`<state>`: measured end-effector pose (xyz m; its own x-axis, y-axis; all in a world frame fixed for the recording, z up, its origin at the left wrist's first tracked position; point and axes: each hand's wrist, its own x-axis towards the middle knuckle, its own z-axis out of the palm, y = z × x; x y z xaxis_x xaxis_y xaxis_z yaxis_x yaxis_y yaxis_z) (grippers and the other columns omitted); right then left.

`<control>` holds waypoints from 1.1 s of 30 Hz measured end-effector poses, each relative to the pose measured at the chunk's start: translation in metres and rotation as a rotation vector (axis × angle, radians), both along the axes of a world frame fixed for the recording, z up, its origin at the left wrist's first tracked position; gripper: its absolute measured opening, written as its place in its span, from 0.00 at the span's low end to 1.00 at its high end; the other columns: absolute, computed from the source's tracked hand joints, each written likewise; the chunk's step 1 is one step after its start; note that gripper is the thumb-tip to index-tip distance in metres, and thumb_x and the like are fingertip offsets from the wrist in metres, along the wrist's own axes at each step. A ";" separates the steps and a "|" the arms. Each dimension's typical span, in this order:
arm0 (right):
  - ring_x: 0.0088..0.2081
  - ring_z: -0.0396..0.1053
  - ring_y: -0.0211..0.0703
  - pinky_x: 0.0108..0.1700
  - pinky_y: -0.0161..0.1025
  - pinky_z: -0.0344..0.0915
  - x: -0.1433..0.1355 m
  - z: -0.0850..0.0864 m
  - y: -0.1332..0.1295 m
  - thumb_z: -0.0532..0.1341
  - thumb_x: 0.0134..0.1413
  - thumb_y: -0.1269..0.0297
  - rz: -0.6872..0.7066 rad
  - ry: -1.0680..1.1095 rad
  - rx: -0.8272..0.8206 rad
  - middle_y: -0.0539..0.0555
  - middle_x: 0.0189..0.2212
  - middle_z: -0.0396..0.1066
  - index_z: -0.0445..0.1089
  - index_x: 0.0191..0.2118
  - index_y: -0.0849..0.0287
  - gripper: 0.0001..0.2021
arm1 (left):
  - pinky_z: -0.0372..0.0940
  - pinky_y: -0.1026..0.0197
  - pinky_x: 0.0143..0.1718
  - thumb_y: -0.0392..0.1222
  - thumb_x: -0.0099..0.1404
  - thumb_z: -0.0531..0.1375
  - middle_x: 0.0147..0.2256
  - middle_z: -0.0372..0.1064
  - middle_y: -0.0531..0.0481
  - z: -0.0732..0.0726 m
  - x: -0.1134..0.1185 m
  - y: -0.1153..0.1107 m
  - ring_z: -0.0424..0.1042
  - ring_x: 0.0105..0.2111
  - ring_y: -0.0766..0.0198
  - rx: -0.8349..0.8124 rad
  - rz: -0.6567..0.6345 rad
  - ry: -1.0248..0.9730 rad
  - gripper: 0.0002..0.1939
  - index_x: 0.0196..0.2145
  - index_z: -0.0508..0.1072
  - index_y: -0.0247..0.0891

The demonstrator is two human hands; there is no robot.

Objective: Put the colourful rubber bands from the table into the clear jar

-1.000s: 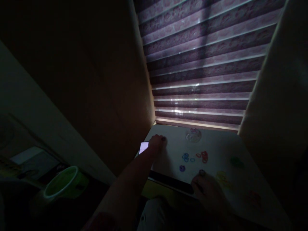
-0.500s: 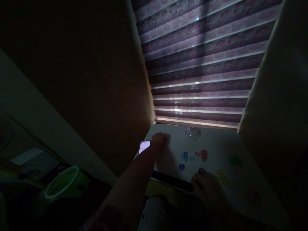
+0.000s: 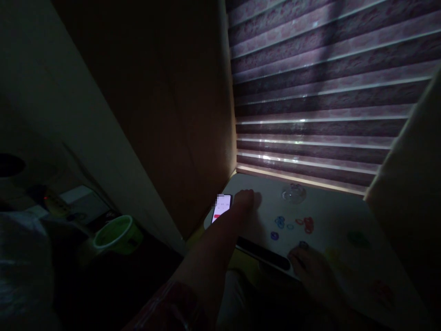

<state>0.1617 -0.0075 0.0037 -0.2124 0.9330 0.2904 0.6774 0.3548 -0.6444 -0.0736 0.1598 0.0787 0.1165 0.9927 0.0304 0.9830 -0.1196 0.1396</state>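
My left hand [image 3: 244, 200] is closed at the far left part of the white table [image 3: 267, 184], just right of a lit phone [image 3: 222, 206]; what its fingers hold, if anything, is hidden. Near the front edge rests my right hand [image 3: 305, 262], its fingers drawn together beside a small dark ring-like item [image 3: 303, 244]. Between and beyond the hands lie blue rings [image 3: 279, 222], a purple bundle [image 3: 274, 236] and red rings [image 3: 308, 225]. A clear round container [image 3: 294, 194] stands toward the back.
Dim green [image 3: 358, 238] and yellow [image 3: 336, 256] piles lie to the right, with a dark red pile [image 3: 383, 292] nearer. A black strip [image 3: 263, 253] runs along the front edge. Striped blinds [image 3: 310, 128] rise behind the table. A green bucket [image 3: 119, 236] stands at the lower left.
The view has turned left, so the table and both hands appear farther right. More of the phone's screen shows beside my left forearm. The ring piles keep their layout.
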 end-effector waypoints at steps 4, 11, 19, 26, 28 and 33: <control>0.29 0.68 0.44 0.33 0.39 0.60 0.003 -0.004 0.001 0.53 0.60 0.54 -0.008 -0.034 0.022 0.52 0.25 0.70 0.71 0.26 0.54 0.16 | 0.69 0.54 0.49 0.40 0.68 0.56 0.46 0.77 0.37 -0.001 -0.005 -0.004 0.76 0.48 0.51 -0.021 -0.034 -0.027 0.13 0.46 0.76 0.35; 0.28 0.68 0.43 0.31 0.38 0.59 0.001 -0.001 0.003 0.53 0.58 0.55 -0.022 -0.017 0.020 0.51 0.24 0.69 0.70 0.25 0.54 0.15 | 0.67 0.54 0.48 0.42 0.67 0.59 0.43 0.77 0.38 -0.004 -0.015 -0.008 0.76 0.45 0.50 0.010 0.007 -0.177 0.11 0.43 0.77 0.37; 0.24 0.67 0.42 0.29 0.37 0.57 -0.003 0.004 0.001 0.53 0.57 0.57 -0.047 0.027 0.000 0.49 0.18 0.67 0.68 0.23 0.54 0.15 | 0.67 0.62 0.37 0.38 0.63 0.63 0.38 0.78 0.45 -0.009 -0.032 -0.013 0.76 0.36 0.60 0.095 0.042 -0.545 0.08 0.42 0.76 0.37; 0.27 0.69 0.41 0.32 0.37 0.60 0.000 -0.001 0.004 0.53 0.59 0.57 -0.035 -0.007 0.014 0.50 0.23 0.69 0.70 0.26 0.54 0.14 | 0.68 0.63 0.36 0.38 0.63 0.64 0.36 0.78 0.46 -0.017 -0.017 -0.057 0.76 0.35 0.63 0.117 -0.083 -0.879 0.09 0.41 0.76 0.35; 0.27 0.69 0.42 0.31 0.37 0.61 0.000 -0.002 0.004 0.54 0.58 0.57 -0.042 0.002 0.011 0.50 0.23 0.70 0.70 0.27 0.54 0.14 | 0.68 0.64 0.36 0.39 0.61 0.66 0.36 0.78 0.47 -0.024 -0.007 -0.078 0.76 0.34 0.63 0.089 -0.142 -0.947 0.09 0.39 0.77 0.35; 0.32 0.73 0.44 0.36 0.39 0.66 -0.003 -0.001 0.002 0.55 0.56 0.55 -0.018 0.073 0.025 0.52 0.29 0.74 0.73 0.33 0.54 0.12 | 0.68 0.63 0.36 0.41 0.57 0.67 0.33 0.78 0.49 -0.052 0.021 -0.121 0.74 0.33 0.63 -0.024 -0.247 -1.162 0.10 0.37 0.77 0.35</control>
